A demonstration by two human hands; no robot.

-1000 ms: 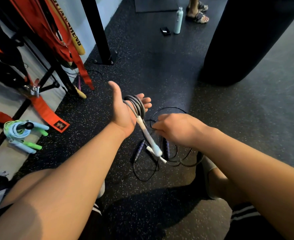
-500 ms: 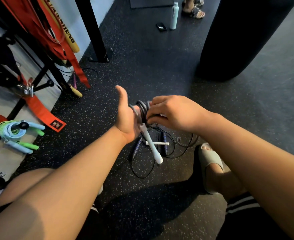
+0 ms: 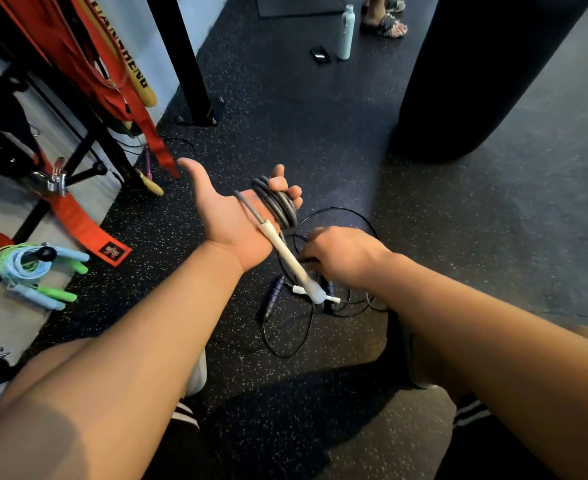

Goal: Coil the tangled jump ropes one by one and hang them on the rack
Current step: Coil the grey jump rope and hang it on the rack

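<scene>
Palm up like a spool, the left hand (image 3: 226, 220) clasps the grey rope (image 3: 276, 203) (handle (image 3: 285, 252) dangling toward 5 o'clock); right hand (image 3: 344, 254) at 4 o'clock, grip unclear.

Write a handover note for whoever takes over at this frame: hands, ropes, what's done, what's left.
Left hand: palm up, fingers curled round the coiled grey rope; its white handle lies across the wrist.
Right hand: low beside that handle, blurred; grip unclear.
Floor: dark rope with purple handles lies tangled.
Done: blue and green ropes hang coiled on a rack peg.
Left: finish the grey coil, hang it, then the dark rope.
</scene>
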